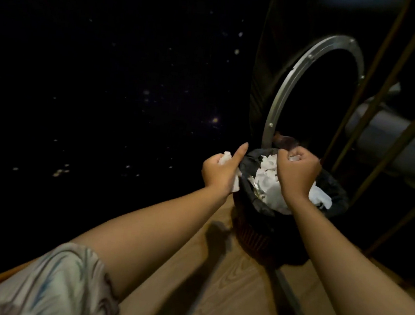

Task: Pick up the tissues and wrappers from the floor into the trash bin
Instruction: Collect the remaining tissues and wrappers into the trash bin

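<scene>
A small round trash bin [253, 161] with a black liner stands on the wooden floor, holding crumpled white tissues [269, 185] and a shiny wrapper [256, 186]. My left hand [219, 171] grips a white tissue [226, 157] just left of the bin's rim, with its thumb sticking up. My right hand [297, 169] hovers over the bin's opening, fingers curled round a small white scrap [294, 158].
A metal ring [286, 89] leans upright right behind the bin against dark furniture. A rack with thin brass-coloured bars [374, 71] and pale bundles stands at right. The left side is dark and speckled with faint light spots. Wood floor [228, 284] lies between my arms.
</scene>
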